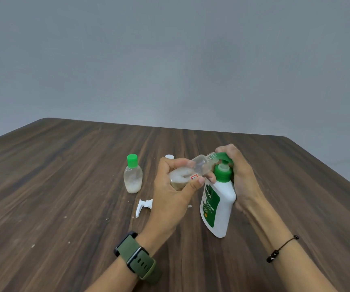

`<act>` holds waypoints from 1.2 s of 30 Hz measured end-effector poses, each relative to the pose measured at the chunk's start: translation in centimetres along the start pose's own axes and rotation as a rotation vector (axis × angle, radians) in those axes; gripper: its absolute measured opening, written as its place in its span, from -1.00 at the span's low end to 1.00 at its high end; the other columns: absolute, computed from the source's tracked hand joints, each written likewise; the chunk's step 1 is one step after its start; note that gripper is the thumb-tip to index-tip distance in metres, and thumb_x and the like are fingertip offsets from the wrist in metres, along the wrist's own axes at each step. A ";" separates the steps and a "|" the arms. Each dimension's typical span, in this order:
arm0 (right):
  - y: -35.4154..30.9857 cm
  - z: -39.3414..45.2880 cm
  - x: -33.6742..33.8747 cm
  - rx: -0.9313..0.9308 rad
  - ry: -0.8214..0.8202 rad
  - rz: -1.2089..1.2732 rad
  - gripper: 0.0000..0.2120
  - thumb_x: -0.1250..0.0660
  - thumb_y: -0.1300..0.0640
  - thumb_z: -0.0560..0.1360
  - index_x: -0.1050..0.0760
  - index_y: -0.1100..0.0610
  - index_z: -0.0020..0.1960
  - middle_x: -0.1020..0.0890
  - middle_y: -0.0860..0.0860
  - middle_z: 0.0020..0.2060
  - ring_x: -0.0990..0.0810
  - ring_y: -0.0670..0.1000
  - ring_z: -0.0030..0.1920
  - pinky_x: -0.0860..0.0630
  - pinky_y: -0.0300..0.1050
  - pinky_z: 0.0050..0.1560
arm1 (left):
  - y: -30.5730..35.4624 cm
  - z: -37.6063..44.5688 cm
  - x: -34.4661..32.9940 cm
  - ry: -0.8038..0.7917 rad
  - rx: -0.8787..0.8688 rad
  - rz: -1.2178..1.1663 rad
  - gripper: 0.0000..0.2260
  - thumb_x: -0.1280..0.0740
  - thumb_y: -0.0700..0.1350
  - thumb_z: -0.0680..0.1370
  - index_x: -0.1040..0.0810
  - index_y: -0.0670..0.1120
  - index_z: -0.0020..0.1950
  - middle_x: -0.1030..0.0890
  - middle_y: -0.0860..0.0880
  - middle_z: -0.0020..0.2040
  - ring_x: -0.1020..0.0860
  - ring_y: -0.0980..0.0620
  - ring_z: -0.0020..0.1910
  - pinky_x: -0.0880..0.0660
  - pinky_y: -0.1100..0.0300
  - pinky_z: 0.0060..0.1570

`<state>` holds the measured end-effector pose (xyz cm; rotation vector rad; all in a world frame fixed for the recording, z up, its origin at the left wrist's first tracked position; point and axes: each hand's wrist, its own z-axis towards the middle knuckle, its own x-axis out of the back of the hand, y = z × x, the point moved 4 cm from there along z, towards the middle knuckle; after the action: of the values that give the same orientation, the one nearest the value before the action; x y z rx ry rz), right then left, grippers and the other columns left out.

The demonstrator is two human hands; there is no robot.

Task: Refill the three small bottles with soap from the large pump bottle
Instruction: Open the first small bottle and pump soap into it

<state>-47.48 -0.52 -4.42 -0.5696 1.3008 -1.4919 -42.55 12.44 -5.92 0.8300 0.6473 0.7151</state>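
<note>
Over table point(64, 175): left hand point(176, 190) clutches tilted small bottle point(193, 168); right hand point(239, 175) presses pump bottle point(218, 205)

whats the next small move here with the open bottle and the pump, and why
Probably press the pump head down with the right hand. The left hand holds the small clear bottle tilted, its uncapped neck at the nozzle of the large pump bottle, and it looks only part full.
</note>
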 end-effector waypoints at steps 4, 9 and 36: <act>-0.1 0.0 0.2 -0.029 -0.017 -0.065 -0.76 -0.18 -0.03 0.47 -0.37 0.06 -0.31 -0.43 0.08 -0.58 -0.38 0.06 -0.49 -0.39 -0.12 -0.33 | -0.1 0.0 0.0 -0.001 0.000 0.011 -0.68 -0.44 -0.31 0.36 -0.44 0.03 -0.07 -0.55 0.07 -0.09 -0.59 0.21 -0.13 -0.56 0.29 -0.19; 0.2 0.2 0.5 -0.034 -0.006 -0.109 -0.87 -0.16 0.06 0.40 -0.24 0.11 -0.19 -0.41 0.10 -0.54 -0.35 0.07 -0.47 -0.36 -0.10 -0.36 | -0.3 -0.1 0.4 -0.017 0.008 0.042 -0.67 -0.43 -0.34 0.36 -0.43 0.02 -0.06 -0.57 0.05 -0.08 -0.60 0.16 -0.11 -0.55 0.32 -0.21; 0.3 0.0 1.4 -0.176 0.085 -0.160 -0.83 -0.27 -0.07 0.33 -0.44 0.01 -0.32 -0.50 -0.03 -0.40 -0.47 -0.04 -0.38 -0.42 -0.11 -0.28 | -0.4 -0.1 0.3 0.002 -0.005 0.038 -0.66 -0.44 -0.33 0.36 -0.43 0.03 -0.07 -0.60 0.19 -0.16 -0.58 0.22 -0.15 -0.54 0.35 -0.22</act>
<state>-47.85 -1.72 -5.10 -0.7456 1.4917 -1.5556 -42.37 12.48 -6.41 0.8388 0.6322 0.7519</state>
